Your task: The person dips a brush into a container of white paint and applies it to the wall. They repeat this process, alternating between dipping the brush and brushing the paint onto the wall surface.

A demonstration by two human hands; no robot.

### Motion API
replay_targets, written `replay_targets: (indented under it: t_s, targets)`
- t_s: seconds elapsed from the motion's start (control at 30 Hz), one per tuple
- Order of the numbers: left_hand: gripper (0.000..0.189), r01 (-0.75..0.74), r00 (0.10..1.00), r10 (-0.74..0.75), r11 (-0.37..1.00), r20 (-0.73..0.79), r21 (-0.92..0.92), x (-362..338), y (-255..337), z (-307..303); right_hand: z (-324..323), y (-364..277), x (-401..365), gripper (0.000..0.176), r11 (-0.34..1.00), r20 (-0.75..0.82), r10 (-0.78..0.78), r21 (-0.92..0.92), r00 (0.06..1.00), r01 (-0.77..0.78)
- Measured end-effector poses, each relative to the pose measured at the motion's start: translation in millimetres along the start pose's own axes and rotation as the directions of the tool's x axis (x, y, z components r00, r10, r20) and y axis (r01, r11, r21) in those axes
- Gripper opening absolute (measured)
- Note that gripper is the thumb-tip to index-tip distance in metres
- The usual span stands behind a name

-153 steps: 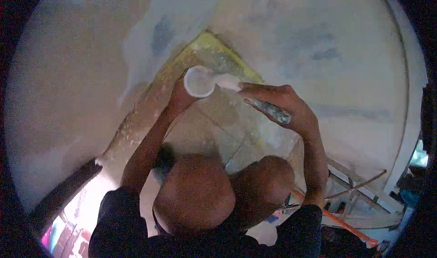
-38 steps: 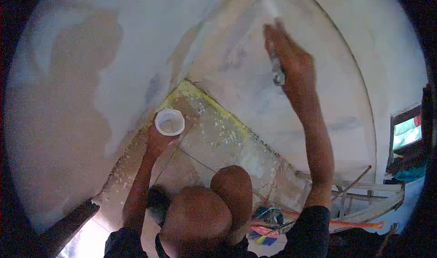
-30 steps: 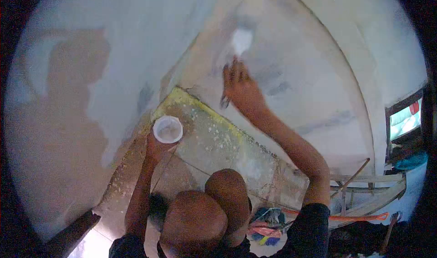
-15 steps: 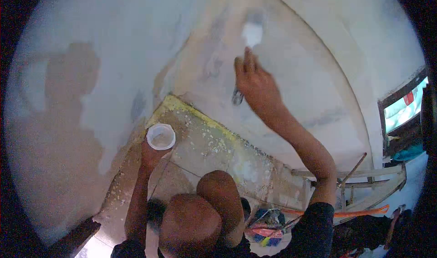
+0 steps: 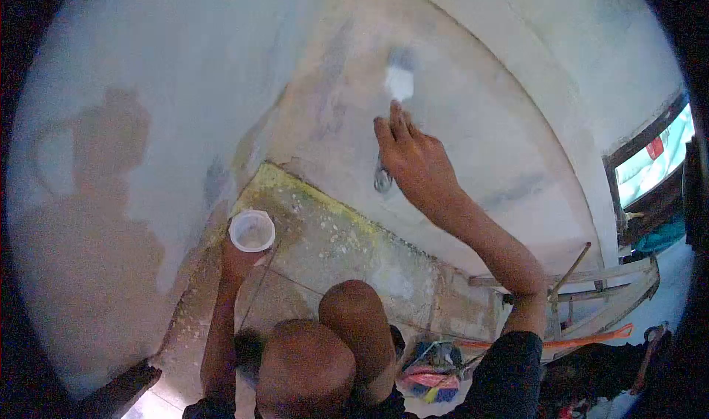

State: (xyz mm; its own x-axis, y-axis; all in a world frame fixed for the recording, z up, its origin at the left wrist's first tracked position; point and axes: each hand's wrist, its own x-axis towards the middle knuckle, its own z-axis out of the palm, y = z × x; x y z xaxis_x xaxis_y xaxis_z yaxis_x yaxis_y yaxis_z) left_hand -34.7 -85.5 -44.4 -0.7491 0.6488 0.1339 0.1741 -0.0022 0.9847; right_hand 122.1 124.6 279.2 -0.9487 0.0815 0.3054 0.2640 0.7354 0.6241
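Note:
My right hand (image 5: 422, 160) is closed around a paintbrush (image 5: 399, 83), its bright ferrule above my fingers and its handle end showing below them. The dark bristles are blurred and lie against, or very near, the pale patchy wall (image 5: 458, 123). Lower left, my left hand (image 5: 238, 260) holds a white plastic cup (image 5: 252, 231) from beneath and the side. The cup's mouth faces me; what is inside looks pale, and I cannot make it out. My bent knees are below, between both arms.
A speckled floor (image 5: 325, 234) with a yellow-stained edge meets the wall's foot. At right stand a wooden frame (image 5: 613, 293), an orange strip (image 5: 569, 343) and a window opening (image 5: 653, 157). A colourful bundle (image 5: 432, 382) lies near my right elbow. A shadow falls on the left wall.
In the picture, the paintbrush and my right hand have moved down and slightly left. The cup in my left hand has shifted slightly left and down, as the whole view has tilted a little.

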Motion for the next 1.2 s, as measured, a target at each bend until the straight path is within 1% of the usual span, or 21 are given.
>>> replay_targets:
  t_s: [0.03,0.1,0.17,0.3,0.37,0.43,0.47,0.5,0.53,0.6,0.63,0.7,0.73,0.8,0.83,0.93,0.97,1.03,1.1,1.17,1.2]
  targets:
    - [0.076,0.003,1.0,-0.003,1.0,0.004,0.004,-0.3,4.7,-0.6,-4.6,-3.6,-5.6,0.044,0.993,0.002,-0.046,0.108,0.999,0.046]
    - [0.075,0.024,1.0,-0.024,1.0,0.011,-0.003,-3.4,9.2,-0.9,-23.2,-6.4,-4.9,0.044,0.986,-0.034,-0.04,0.163,0.999,0.045]
    - [0.075,0.041,0.999,-0.04,0.999,0.02,-0.016,-5.9,14.2,0.7,-24.0,-8.0,-3.1,0.04,0.998,-0.279,-0.008,0.062,0.96,0.026]
    - [0.075,0.072,0.997,-0.073,0.997,0.038,0.025,-8.7,14.2,5.5,10.1,1.4,10.1,0.037,0.992,-0.283,0.034,-0.107,0.958,-0.067]
    - [0.075,0.046,0.998,-0.04,0.994,0.056,-0.104,-9.3,13.8,7.8,26.6,-12.8,10.4,0.035,0.972,-0.065,-0.072,-0.23,0.995,0.055]
    - [0.074,0.032,0.999,-0.032,0.999,0.012,0.008,-7.9,16.2,8.2,20.9,-18.7,11.0,0.036,0.99,-0.093,-0.08,-0.127,0.992,0.068]
    - [0.073,0.032,0.999,-0.03,0.993,-0.022,0.111,-9.2,15.6,7.6,4.4,-18.9,15.1,0.036,0.997,-0.196,-0.078,-0.031,0.977,0.073]
    - [0.073,0.043,0.999,-0.041,0.992,-0.02,0.116,-13.1,13.8,6.1,-4.9,-20.3,15.5,0.036,0.994,-0.289,-0.063,0.068,0.955,0.086]
    - [0.074,0.055,0.998,-0.056,0.995,0.0,0.087,-16.5,12.4,5.7,-3.2,-18.7,21.1,0.036,0.993,-0.28,-0.061,0.078,0.958,0.086]
    - [0.075,0.068,0.997,-0.069,0.997,0.043,0.026,-16.0,12.4,5.7,5.9,-8.4,47.9,0.035,0.992,-0.488,-0.105,-0.118,0.867,0.053]
    - [0.076,0.068,0.996,-0.068,0.998,0.06,-0.005,-13.1,13.8,5.4,12.7,-6.9,56.0,0.035,0.992,-0.489,-0.102,-0.119,0.867,0.05]
    - [0.077,0.063,0.995,-0.06,0.997,0.077,-0.035,-10.9,15.6,5.2,37.0,-11.9,65.9,0.032,0.996,-0.254,-0.027,-0.087,0.967,0.005]
    - [0.077,0.049,0.998,-0.047,0.998,0.051,-0.037,-12.5,14.8,7.6,56.8,-21.0,65.2,0.032,0.996,-0.258,-0.025,-0.091,0.966,0.002]
    - [0.078,0.025,0.999,-0.025,0.999,0.021,-0.038,-13.5,17.0,7.6,82.1,-39.3,65.9,0.032,0.965,-0.089,-0.256,-0.085,0.963,0.249]
    - [0.078,-0.015,1.0,0.015,1.0,0.015,-0.003,-14.5,18.8,6.0,82.3,-43.1,61.2,0.032,0.964,-0.096,-0.258,-0.089,0.961,0.25]
    - [0.078,-0.01,1.0,0.01,0.999,0.003,0.039,-14.1,13.4,0.8,28.6,-51.6,49.0,0.034,0.929,0.037,-0.263,0.278,0.964,0.243]
    - [0.078,0.028,1.0,-0.029,0.998,0.012,0.051,-14.5,10.9,-0.4,28.4,-47.3,46.6,0.034,0.924,0.043,-0.276,0.289,0.96,0.252]
    - [0.078,0.044,0.999,-0.044,0.998,-0.001,0.043,-14.6,10.5,-4.4,30.0,-38.7,47.9,0.039,0.932,-0.188,-0.301,0.151,0.935,0.33]
    - [0.078,0.045,0.999,-0.045,0.998,-0.006,0.033,-16.4,12.2,-9.5,33.0,-36.5,46.5,0.041,0.934,-0.209,-0.286,0.158,0.935,0.321]
    - [0.078,0.036,0.999,-0.035,0.999,-0.013,0.024,-18.5,11.8,-14.8,54.6,-41.9,49.4,0.039,0.983,-0.329,-0.183,-0.058,0.926,0.174]
    - [0.077,0.064,0.997,-0.059,0.993,-0.044,0.104,-18.2,4.4,-12.6,78.2,-49.0,46.9,0.038,0.988,-0.34,-0.155,-0.054,0.927,0.146]
